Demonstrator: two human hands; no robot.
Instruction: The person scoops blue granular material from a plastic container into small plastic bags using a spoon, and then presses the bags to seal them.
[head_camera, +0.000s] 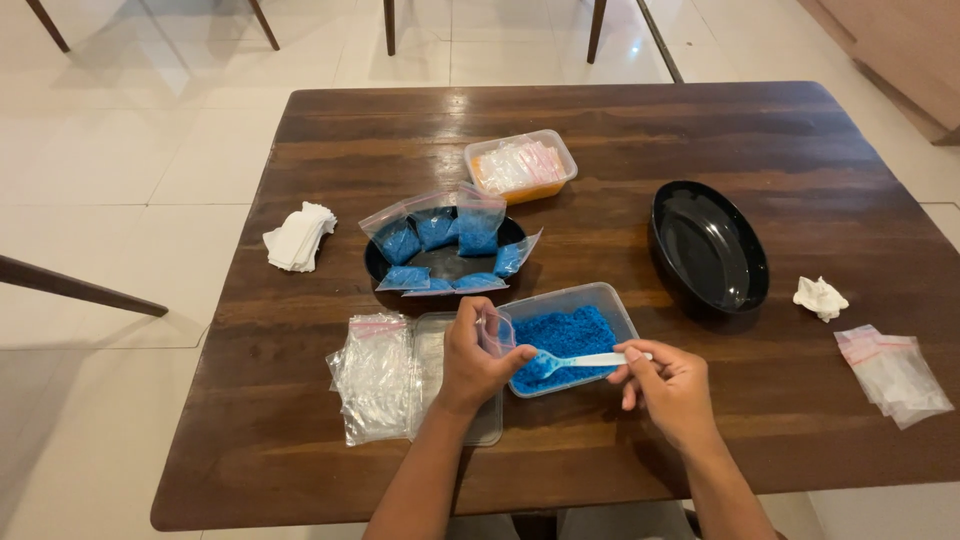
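Your right hand (672, 385) pinches the handle of a white plastic spoon (585, 360), thumb and fingers closed on its end; the spoon's bowl is dug into the blue granules (570, 335) near the front of a clear rectangular tub (620, 310) that sits on the dark wooden table (600, 460) just in front of you. Your left hand (475, 358) is closed around a small clear zip bag (496, 330), held at the tub's left rim, its mouth beside the spoon. Under and left of that hand lies a clear plastic lid (430, 345), flat on the table, and touching its left edge is a stack of empty zip bags (372, 378). Beyond the tub, a black oval dish (445, 262) holds several filled bags of blue granules (437, 230), some upright, some lying on its front rim. Behind that dish stands a second clear tub with pale and orange-tinted bags (520, 165). To the right, well apart, sits an empty black oval dish (710, 245); nearer the right edge lie a crumpled white tissue (820, 297) and another small pile of empty zip bags (893, 373). At the table's left edge rests a folded stack of white tissues (298, 237).
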